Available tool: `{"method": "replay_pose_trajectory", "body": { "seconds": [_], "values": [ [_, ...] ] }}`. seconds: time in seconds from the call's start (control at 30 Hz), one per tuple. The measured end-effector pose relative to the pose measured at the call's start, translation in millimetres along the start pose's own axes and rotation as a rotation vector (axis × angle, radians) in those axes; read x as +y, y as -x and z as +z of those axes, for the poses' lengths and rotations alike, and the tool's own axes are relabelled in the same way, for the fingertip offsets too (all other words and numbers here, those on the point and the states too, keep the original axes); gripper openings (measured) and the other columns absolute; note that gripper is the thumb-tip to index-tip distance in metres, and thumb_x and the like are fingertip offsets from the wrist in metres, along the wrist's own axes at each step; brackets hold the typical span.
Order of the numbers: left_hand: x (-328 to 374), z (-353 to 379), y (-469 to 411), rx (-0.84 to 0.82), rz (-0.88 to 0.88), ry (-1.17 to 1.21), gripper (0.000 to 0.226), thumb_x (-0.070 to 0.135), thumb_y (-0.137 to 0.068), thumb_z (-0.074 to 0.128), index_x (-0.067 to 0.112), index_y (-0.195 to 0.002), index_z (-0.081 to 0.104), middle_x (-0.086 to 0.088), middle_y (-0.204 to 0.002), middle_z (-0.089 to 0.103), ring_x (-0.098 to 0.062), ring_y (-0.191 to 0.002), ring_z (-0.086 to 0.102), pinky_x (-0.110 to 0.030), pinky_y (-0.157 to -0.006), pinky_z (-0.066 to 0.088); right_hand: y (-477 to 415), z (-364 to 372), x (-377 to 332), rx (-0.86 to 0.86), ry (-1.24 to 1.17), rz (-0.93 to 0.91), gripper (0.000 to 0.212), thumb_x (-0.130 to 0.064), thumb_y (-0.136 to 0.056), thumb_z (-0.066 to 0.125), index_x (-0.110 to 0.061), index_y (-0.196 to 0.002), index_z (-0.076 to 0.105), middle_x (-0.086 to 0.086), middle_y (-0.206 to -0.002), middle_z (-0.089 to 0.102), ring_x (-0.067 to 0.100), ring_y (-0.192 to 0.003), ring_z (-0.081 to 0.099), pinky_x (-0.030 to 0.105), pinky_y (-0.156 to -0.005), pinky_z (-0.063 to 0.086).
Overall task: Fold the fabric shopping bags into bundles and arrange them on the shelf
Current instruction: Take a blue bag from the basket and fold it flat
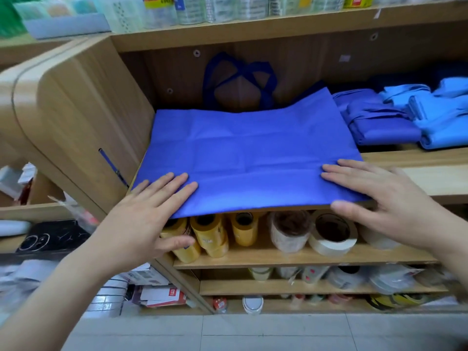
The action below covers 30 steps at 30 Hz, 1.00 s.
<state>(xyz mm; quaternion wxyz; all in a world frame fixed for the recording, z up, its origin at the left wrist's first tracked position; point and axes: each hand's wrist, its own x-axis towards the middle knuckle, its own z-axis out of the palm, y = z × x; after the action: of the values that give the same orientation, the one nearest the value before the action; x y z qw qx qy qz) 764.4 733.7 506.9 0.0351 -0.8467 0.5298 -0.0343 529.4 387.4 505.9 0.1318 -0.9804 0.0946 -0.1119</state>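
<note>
A royal-blue fabric bag (250, 150) lies spread flat on the wooden shelf (435, 181), its front edge hanging slightly over the shelf lip. Its dark blue handles (240, 74) stand up against the back panel. My left hand (149, 211) rests with straight fingers on the bag's near left corner, the thumb hanging below the shelf edge. My right hand (379, 196) lies flat on the near right corner, with the thumb along the front edge. At the right stand folded bundles, darker blue (377, 120) and light blue (440, 117).
A wooden side panel (83, 127) closes the shelf on the left. Below the bag sit yellow tape rolls (210, 234) and white tape rolls (331, 234). Lower shelves hold more tape and boxes. Packaged goods line the top shelf (228, 29). Tiled floor (253, 333) lies beneath.
</note>
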Motion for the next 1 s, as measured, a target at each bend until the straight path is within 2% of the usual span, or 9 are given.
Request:
{"method": "replay_pose_trajectory", "body": {
  "seconds": [0.1, 0.2, 0.27, 0.37, 0.5, 0.6, 0.7, 0.8, 1.0],
  "values": [
    [-9.5, -2.4, -1.5, 0.050, -0.005, 0.113, 0.080, 0.016, -0.083, 0.074, 0.032, -0.150, 0.035, 0.004, -0.154, 0.036, -0.022, -0.140, 0.039, -0.031, -0.114, 0.030, -3.5, -8.5, 7.0, -0.031, -0.021, -0.070, 0.064, -0.068, -0.079, 0.061, -0.044, -0.137, 0.052, -0.029, -0.143, 0.045, -0.003, -0.139, 0.034, 0.045, -0.109, 0.039],
    [-14.1, -20.8, 2.9, 0.068, -0.060, 0.310, 0.084, -0.014, -0.082, 0.059, 0.046, -0.137, 0.039, 0.022, -0.146, 0.037, 0.004, -0.136, 0.033, -0.001, -0.107, 0.015, -3.5, -18.7, 13.7, -0.018, -0.327, -0.026, 0.045, -0.026, -0.077, 0.077, -0.048, -0.115, 0.068, -0.026, -0.125, 0.063, -0.005, -0.128, 0.048, 0.028, -0.110, 0.037],
    [-17.4, -32.6, 9.8, 0.055, -0.101, 0.459, 0.071, -0.004, -0.090, 0.060, 0.057, -0.124, 0.051, 0.031, -0.135, 0.051, 0.012, -0.128, 0.040, 0.001, -0.103, 0.024, -1.4, -25.3, 13.7, -0.014, -0.550, 0.007, 0.028, -0.040, -0.074, 0.079, -0.049, -0.101, 0.074, -0.021, -0.111, 0.071, -0.003, -0.116, 0.060, 0.017, -0.103, 0.041],
    [-23.9, -42.5, 18.2, 0.086, -0.163, 0.707, 0.011, 0.052, -0.086, 0.065, 0.054, -0.096, 0.070, 0.021, -0.094, 0.073, 0.001, -0.091, 0.066, -0.020, -0.085, 0.050, 0.2, -28.8, 13.0, 0.094, -0.772, 0.098, 0.016, -0.047, -0.067, 0.082, -0.039, -0.080, 0.078, -0.012, -0.078, 0.074, -0.001, -0.075, 0.066, 0.007, -0.071, 0.048],
    [-19.4, -43.6, 20.8, 0.466, -0.405, 1.045, 0.019, 0.038, -0.064, 0.083, 0.033, -0.080, 0.074, 0.003, -0.064, 0.067, -0.005, -0.055, 0.057, -0.014, -0.048, 0.044, -0.3, -31.8, 6.7, 0.240, -0.911, 0.208, 0.054, -0.068, -0.056, 0.081, -0.022, -0.084, 0.072, -0.005, -0.074, 0.069, 0.003, -0.067, 0.062, 0.012, -0.061, 0.050],
    [-1.9, -33.0, 10.2, 0.678, -0.569, 1.199, 0.014, 0.019, -0.075, 0.077, 0.024, -0.083, 0.067, 0.010, -0.066, 0.070, 0.003, -0.056, 0.060, -0.010, -0.049, 0.047, -9.0, -24.2, 1.5, 0.359, -0.991, 0.344, 0.029, -0.041, -0.070, 0.076, -0.022, -0.089, 0.066, -0.001, -0.077, 0.075, 0.012, -0.071, 0.067, 0.019, -0.065, 0.055],
    [16.5, -26.8, -0.9, 0.811, -0.616, 0.957, 0.025, 0.010, -0.090, 0.068, 0.030, -0.102, 0.059, 0.009, -0.090, 0.068, -0.001, -0.072, 0.062, -0.012, -0.064, 0.048, -19.0, -13.6, -4.0, 0.509, -0.810, 0.453, 0.023, -0.031, -0.080, 0.075, -0.024, -0.099, 0.064, 0.001, -0.073, 0.074, 0.005, -0.063, 0.065, 0.018, -0.064, 0.052],
    [23.7, -24.9, -11.1, 0.758, -0.665, 0.550, 0.034, 0.017, -0.094, 0.062, 0.023, -0.125, 0.052, -0.004, -0.108, 0.064, -0.032, -0.095, 0.059, -0.037, -0.079, 0.043, -24.8, -3.2, -10.6, 0.585, -0.386, 0.512, 0.027, -0.038, -0.087, 0.071, -0.023, -0.108, 0.062, 0.004, -0.054, 0.056, 0.013, -0.051, 0.049, 0.030, -0.055, 0.042],
    [16.3, -11.8, -23.9, 0.531, -0.576, 0.056, 0.040, 0.007, -0.084, 0.070, 0.005, -0.123, 0.060, -0.023, -0.105, 0.055, -0.045, -0.090, 0.055, -0.052, -0.064, 0.049, -27.6, -3.2, -13.9, 0.630, 0.265, 0.314, 0.033, -0.025, -0.088, 0.069, -0.010, -0.117, 0.066, 0.017, -0.098, 0.054, 0.040, -0.088, 0.053, 0.050, -0.070, 0.047]
  ]
}}
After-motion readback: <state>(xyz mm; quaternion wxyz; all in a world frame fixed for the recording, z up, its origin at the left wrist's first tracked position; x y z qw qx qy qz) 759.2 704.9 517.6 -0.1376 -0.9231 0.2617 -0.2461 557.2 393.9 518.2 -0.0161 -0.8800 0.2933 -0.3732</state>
